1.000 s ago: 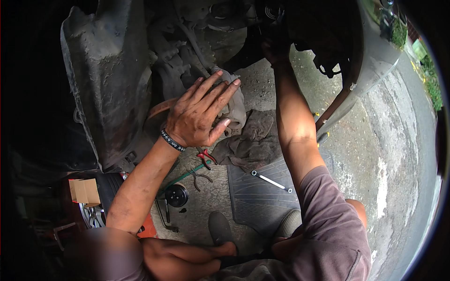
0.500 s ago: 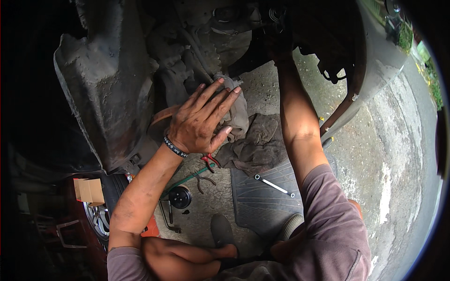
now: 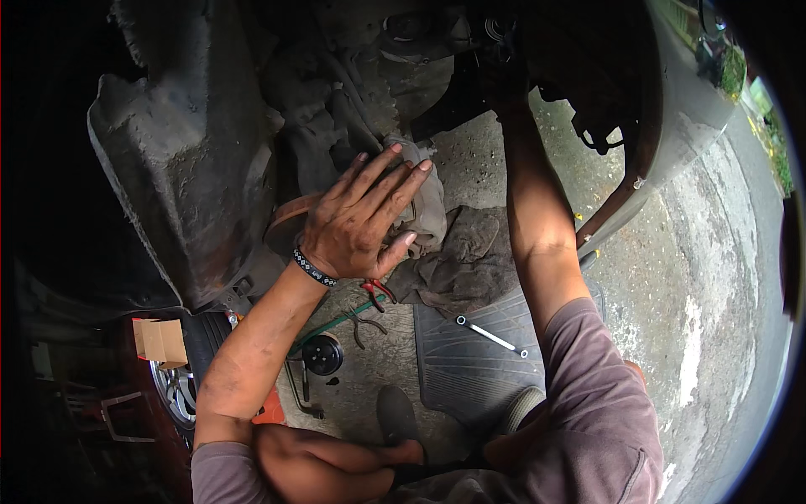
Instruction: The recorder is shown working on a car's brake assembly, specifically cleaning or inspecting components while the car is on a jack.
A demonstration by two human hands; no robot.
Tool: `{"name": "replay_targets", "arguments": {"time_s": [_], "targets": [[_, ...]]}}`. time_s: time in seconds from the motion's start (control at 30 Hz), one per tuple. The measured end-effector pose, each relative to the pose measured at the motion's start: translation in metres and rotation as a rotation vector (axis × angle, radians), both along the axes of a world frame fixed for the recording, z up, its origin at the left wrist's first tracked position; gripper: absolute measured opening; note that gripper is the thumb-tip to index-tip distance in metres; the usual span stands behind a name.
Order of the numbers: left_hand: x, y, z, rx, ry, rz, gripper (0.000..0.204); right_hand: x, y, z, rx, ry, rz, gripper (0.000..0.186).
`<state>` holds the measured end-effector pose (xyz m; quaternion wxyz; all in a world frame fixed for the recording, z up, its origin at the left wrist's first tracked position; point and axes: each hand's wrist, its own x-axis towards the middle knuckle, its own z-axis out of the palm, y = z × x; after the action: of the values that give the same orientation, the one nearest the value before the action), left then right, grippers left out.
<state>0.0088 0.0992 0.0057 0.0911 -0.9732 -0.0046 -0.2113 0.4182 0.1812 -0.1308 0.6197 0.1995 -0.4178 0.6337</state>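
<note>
My left hand (image 3: 357, 214) lies with its fingers stretched out over a dusty grey brake caliper (image 3: 430, 206), holding nothing. Beside its wrist shows the rusty edge of a brake disc (image 3: 290, 214). Higher up, my right hand (image 3: 504, 76) reaches into deep shadow inside the wheel well, close to a coiled metal part (image 3: 495, 29). Its fingers are too dark to make out, and so is anything they touch. A dark, crumpled rag (image 3: 470, 260) lies on the ground below the caliper.
On the ground lie red-handled pliers (image 3: 374, 292), darker pliers (image 3: 361, 328), a round black part (image 3: 322, 354) and a ring wrench (image 3: 491, 336) on a rubber mat (image 3: 445, 378). An opened cardboard box (image 3: 161, 343) sits by a wheel (image 3: 210, 336) at left. The fender edge (image 3: 625, 189) curves along the right.
My right forearm has shifted very slightly downward and right. The left hand stays in place on the caliper, while the view has moved a little.
</note>
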Motion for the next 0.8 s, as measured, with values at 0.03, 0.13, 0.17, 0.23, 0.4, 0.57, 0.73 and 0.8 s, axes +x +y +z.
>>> {"name": "replay_targets", "arguments": {"time_s": [0.03, 0.13, 0.17, 0.23, 0.4, 0.57, 0.73, 0.8], "targets": [[-0.003, 0.002, -0.001, 0.002, 0.011, 0.013, 0.065, -0.01, 0.005, -0.004, 0.002, 0.011, 0.013, 0.044], [-0.01, 0.005, -0.001, 0.01, 0.027, 0.038, 0.065, -0.033, 0.008, -0.004, -0.228, -0.09, -1.035, 0.047], [-0.011, 0.006, 0.0, 0.01, 0.025, 0.036, 0.065, -0.031, 0.01, -0.004, -0.209, 0.012, -0.852, 0.049], [-0.007, 0.005, 0.0, 0.006, 0.016, 0.024, 0.065, -0.014, 0.013, -0.009, -0.189, 0.104, -0.678, 0.053], [0.002, 0.0, -0.003, -0.011, -0.005, -0.001, 0.066, 0.029, 0.003, -0.027, -0.038, -0.037, 0.011, 0.051], [-0.007, 0.001, -0.001, -0.034, 0.027, 0.029, 0.074, 0.009, -0.005, -0.02, -0.181, 0.044, -0.046, 0.053], [-0.005, 0.001, -0.002, -0.037, 0.017, 0.022, 0.074, 0.006, -0.007, -0.009, -0.112, 0.083, 0.06, 0.054], [-0.004, 0.001, -0.003, -0.032, 0.017, 0.019, 0.073, 0.002, -0.02, -0.025, -0.16, 0.11, 0.042, 0.052]]}}
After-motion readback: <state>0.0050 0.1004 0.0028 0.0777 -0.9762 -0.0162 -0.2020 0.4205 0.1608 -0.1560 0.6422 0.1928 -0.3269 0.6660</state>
